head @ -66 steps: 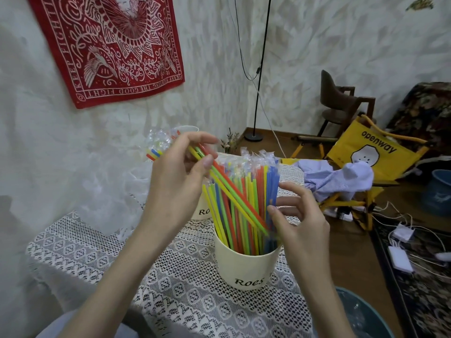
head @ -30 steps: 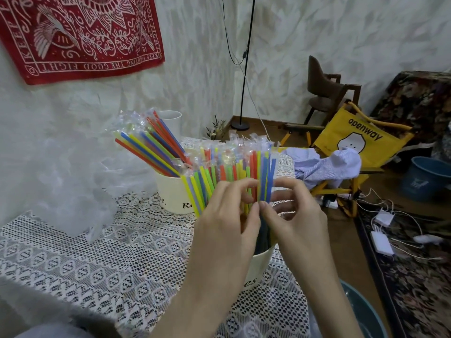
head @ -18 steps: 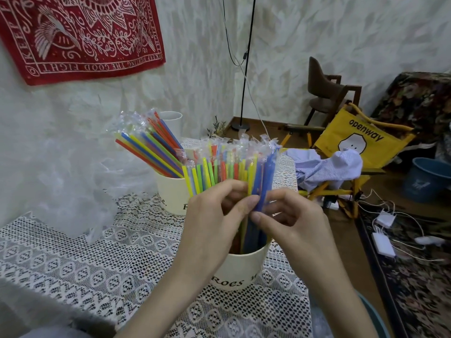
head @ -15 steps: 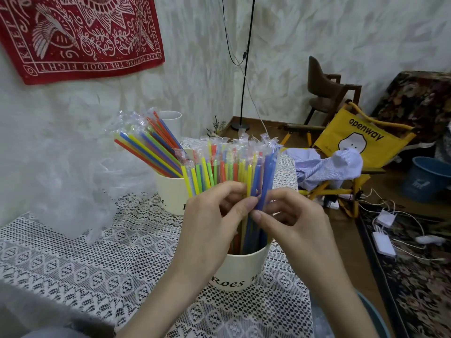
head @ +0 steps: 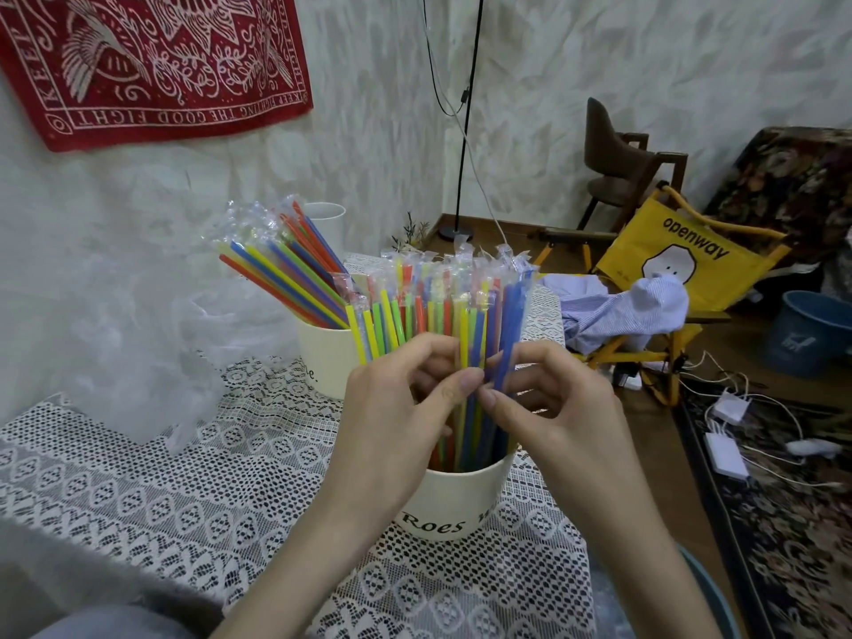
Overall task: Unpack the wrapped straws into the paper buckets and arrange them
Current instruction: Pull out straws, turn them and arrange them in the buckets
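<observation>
Supporting surface: a table covered by a white lace tablecloth (head: 193, 495). Standing directly on it, beneath and between both hands, is a cream paper bucket (head: 454, 505) lettered "Roes", upright. A second cream paper bucket (head: 325, 357) stands beyond the left hand (head: 396, 422), on its far left side, near the first; contact between the two cannot be determined. Left of that hand, a heap of clear plastic wrapping (head: 152, 343) lies on the cloth against the wall.
</observation>
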